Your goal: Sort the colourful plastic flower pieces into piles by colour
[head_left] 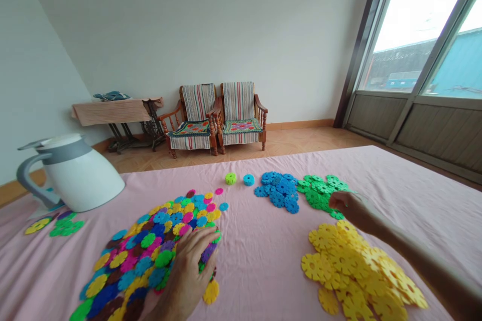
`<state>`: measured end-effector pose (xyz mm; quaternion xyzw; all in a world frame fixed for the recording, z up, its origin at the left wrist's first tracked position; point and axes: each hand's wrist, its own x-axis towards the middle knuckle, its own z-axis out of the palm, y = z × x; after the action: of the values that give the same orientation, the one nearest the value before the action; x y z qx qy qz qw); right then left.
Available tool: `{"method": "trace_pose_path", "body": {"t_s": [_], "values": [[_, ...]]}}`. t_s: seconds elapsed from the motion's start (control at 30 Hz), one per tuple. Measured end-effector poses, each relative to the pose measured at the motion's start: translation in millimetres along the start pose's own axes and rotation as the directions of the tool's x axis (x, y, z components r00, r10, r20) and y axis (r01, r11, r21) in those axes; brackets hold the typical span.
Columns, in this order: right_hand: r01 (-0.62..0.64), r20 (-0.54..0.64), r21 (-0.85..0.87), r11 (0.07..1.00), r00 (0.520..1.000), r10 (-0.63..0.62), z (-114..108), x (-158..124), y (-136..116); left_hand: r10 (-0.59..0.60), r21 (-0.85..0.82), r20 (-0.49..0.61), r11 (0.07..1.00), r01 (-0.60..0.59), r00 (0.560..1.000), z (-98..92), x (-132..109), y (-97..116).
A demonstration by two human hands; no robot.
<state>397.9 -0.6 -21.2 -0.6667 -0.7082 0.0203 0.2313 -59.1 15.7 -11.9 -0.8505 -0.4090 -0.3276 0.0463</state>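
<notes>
Many flat notched discs lie on a pink cloth (259, 271). My left hand (192, 266) rests over the right edge of a mixed-colour pile (143, 251), its fingers curved and spread, with green and purple discs by the fingertips. My right hand (342, 203) is at the right edge of the green pile (320, 193), its fingers curled together; whatever they hold, if anything, is hidden. Nearer to me lies a large yellow pile (354, 271). Left of the green discs is a blue pile (279, 190).
A white and grey jug (81, 175) stands at the left, with a few loose discs (67, 225) before it. Small lime (231, 178) and light-blue (248, 179) stacks sit near the far edge. Two wooden chairs (241, 125) and a cloth-covered sewing table (113, 112) stand beyond.
</notes>
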Motion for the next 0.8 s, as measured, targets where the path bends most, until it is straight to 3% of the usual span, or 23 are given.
{"method": "trace_pose_path", "body": {"t_s": [0.2, 0.33, 0.5, 0.67, 0.8], "values": [[0.029, 0.0, -0.083, 0.996, 1.0, -0.029, -4, -36, -7, -0.005, -0.008, 0.015, 1.0, 0.005, 1.0, 0.0, 0, 1], [-0.001, 0.074, -0.067, 0.998, 0.997, 0.006, -8, -35, -11, -0.005, 0.0, 0.026, 1.0, 0.005, 1.0, -0.7, 0, 1], [-0.016, 0.014, -0.096, 0.995, 1.0, 0.017, -5, 0, -16, -0.01, 0.008, 0.052, 1.0, 0.01, 0.999, -0.5, 0, 0], [0.017, -0.026, -0.169, 0.985, 0.999, -0.022, 13, 46, -41, -0.005, 0.027, 0.043, 1.0, 0.004, 0.999, -0.6, -1, 1], [-0.063, -0.018, -0.259, 0.964, 0.998, 0.06, 31, 67, -55, -0.014, 0.027, 0.055, 1.0, 0.012, 0.998, -1.3, -2, 1]]}}
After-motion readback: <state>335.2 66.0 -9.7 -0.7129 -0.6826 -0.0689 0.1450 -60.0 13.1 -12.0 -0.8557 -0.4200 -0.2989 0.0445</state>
